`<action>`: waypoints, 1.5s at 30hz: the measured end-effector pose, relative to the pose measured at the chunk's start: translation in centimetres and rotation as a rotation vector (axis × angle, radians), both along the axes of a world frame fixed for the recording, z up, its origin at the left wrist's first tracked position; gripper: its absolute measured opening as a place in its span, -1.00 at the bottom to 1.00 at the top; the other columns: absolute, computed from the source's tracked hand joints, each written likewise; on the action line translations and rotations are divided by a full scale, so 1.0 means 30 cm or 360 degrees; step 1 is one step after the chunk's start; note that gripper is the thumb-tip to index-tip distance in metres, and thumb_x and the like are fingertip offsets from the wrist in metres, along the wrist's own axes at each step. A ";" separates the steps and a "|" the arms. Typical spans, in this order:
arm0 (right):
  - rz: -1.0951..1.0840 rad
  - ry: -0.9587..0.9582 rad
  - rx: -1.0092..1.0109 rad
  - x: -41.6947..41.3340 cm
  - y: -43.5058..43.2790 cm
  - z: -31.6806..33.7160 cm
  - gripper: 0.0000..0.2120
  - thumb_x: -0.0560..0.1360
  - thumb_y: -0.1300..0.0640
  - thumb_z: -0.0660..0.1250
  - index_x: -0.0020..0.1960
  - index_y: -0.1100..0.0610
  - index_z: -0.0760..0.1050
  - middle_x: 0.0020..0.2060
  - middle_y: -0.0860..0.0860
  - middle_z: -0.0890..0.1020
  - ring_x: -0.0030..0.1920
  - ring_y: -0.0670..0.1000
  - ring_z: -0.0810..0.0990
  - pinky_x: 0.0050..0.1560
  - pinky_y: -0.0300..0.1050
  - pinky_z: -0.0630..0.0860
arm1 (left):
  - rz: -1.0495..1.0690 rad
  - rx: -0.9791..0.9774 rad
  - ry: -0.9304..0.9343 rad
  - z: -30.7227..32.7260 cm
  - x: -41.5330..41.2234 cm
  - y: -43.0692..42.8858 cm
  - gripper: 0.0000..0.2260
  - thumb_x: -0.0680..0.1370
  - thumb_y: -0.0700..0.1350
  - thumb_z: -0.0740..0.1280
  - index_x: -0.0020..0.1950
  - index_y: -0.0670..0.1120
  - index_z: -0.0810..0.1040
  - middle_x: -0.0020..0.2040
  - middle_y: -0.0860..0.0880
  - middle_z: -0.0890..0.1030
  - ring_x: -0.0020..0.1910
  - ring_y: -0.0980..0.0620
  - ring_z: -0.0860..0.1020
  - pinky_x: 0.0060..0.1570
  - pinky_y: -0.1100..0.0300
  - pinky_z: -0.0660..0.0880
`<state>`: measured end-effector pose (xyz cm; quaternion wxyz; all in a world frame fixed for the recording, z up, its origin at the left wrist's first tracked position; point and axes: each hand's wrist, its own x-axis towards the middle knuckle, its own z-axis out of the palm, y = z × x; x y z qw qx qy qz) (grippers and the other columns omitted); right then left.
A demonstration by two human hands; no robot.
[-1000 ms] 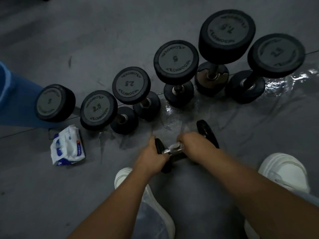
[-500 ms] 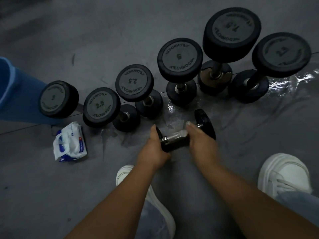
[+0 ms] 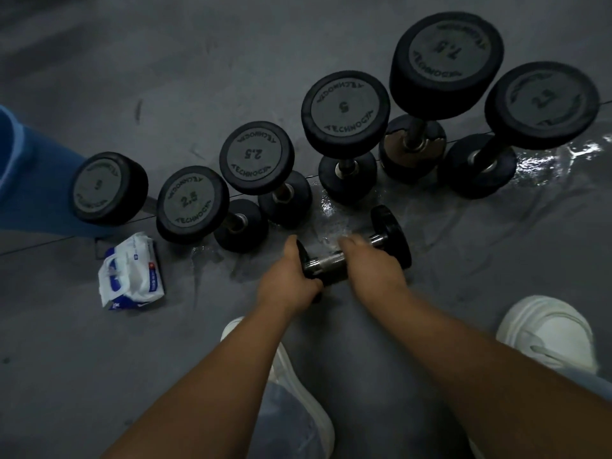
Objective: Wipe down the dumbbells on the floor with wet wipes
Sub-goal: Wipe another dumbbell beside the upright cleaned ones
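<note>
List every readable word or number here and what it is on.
"2.5" and "TECHNOGYM": second dumbbell from left.
"2.5" and "TECHNOGYM": third dumbbell.
"5" and "TECHNOGYM": fourth dumbbell.
"7.5" and "TECHNOGYM": fifth dumbbell.
Blurred: leftmost dumbbell, rightmost dumbbell, wipes pack.

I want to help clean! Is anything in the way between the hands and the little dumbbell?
Nothing visible is in the way. The left hand grips one end of the small dumbbell, and the blurred right hand lies over its handle.
</note>
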<state>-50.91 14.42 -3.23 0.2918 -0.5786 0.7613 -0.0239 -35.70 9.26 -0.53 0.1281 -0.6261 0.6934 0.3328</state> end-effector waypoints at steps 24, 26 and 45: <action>0.0177 -0.0300 -0.0058 0.109 0.082 -0.012 -0.26 0.48 0.26 0.23 0.55 -0.08 0.01 0.55 -0.19 -0.04 0.27 0.09 0.50 0.11 0.03 0.52 | -0.0066 -0.0079 0.0022 -0.007 0.008 0.064 -0.01 0.38 -0.09 0.51 0.59 0.03 -0.09 0.43 -0.16 0.26 0.16 -0.20 0.55 0.03 0.04 0.48; 0.0085 -0.0264 -0.0029 0.096 0.055 -0.010 -0.30 0.49 0.24 0.23 0.54 -0.07 0.05 0.55 -0.17 0.03 0.28 0.09 0.49 0.10 0.04 0.52 | -0.0073 -0.0060 -0.0001 -0.007 0.010 0.051 0.00 0.35 -0.06 0.55 0.59 0.03 -0.06 0.42 -0.16 0.31 0.19 -0.19 0.54 0.04 0.05 0.48; -0.0308 -0.0433 -0.0189 0.103 0.106 -0.006 -0.66 0.60 0.07 0.13 0.35 -0.13 0.40 0.35 -0.17 0.47 0.21 0.06 0.56 0.15 -0.03 0.51 | -0.0055 0.0028 0.0140 -0.001 0.040 0.111 0.12 0.33 -0.07 0.59 0.61 -0.01 -0.17 0.56 -0.13 0.06 0.41 -0.17 0.37 0.32 0.03 0.41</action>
